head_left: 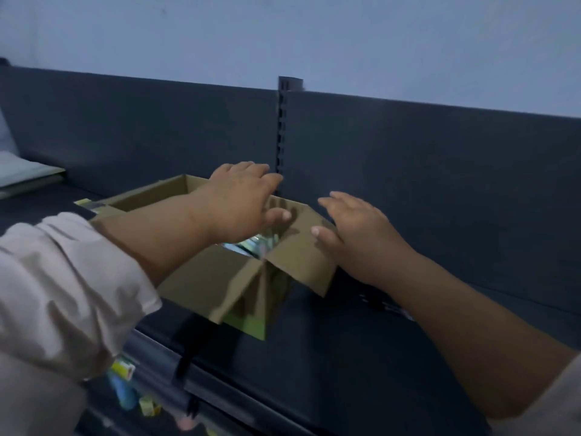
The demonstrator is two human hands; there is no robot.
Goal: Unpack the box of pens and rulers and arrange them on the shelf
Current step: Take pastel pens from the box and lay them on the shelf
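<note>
Dark grey shelf, apparently painted metal, with a matching back panel and a slotted upright; pale wall above. A cardboard box stands on the shelf towards the left, its corner turned to the viewer and its flaps raised and splayed.

Hands. The left hand, from a loose pale sleeve, hovers palm-down over the opening, fingers extended and gripping nothing. The right hand lies flat on the right flap, fingers straight, holding nothing.

Step in hand (judged): folding the flaps clear before any item is lifted. It is best done by pressing each flap past its crease so that it stays down, one palm steadying the box so it does not slide on the smooth shelf. The near flap stands half-raised and would likely obstruct the reach.

Materials. Plain brown corrugated board, matt and stiff, with sharp creases; one outer face is printed green. The contents show only as a glossy blue-green glint, probably film-wrapped packs; pens or rulers cannot be told apart, and nothing has yet been unpacked.

Surroundings. A pale flat stack lies at far left; colourful goods, blurred, occupy a lower level.
</note>
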